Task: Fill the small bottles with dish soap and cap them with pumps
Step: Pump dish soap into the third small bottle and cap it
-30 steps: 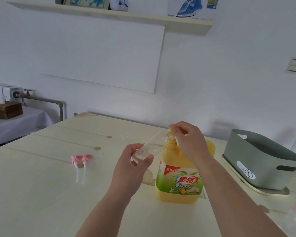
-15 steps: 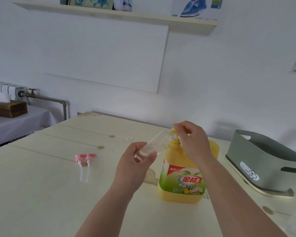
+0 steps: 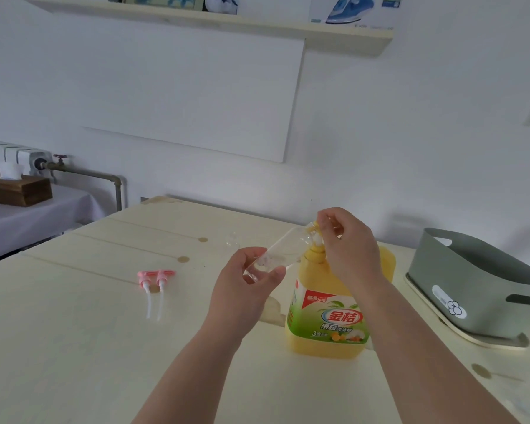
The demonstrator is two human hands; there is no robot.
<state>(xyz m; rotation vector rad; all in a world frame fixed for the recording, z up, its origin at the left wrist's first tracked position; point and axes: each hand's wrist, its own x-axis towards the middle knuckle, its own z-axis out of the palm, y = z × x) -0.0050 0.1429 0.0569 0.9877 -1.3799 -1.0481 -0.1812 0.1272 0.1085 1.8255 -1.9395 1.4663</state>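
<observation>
Holding a small clear bottle [image 3: 283,250] in the left hand [image 3: 242,292], with fingers curled round its base, tilted, mouth up against the yellow pump spout [image 3: 313,228] of the dish soap jug [image 3: 328,319]. Gripping that spout from above with the bent fingers of the right hand [image 3: 348,249]. Jug upright on the pale worktop [image 3: 74,332]. Well to the left, two pink pumps [image 3: 155,278] side by side; to the right, a grey basket [image 3: 471,289].

Pumps [image 3: 155,276] left of soap jug [image 3: 334,313]; basket [image 3: 478,289] right.
</observation>
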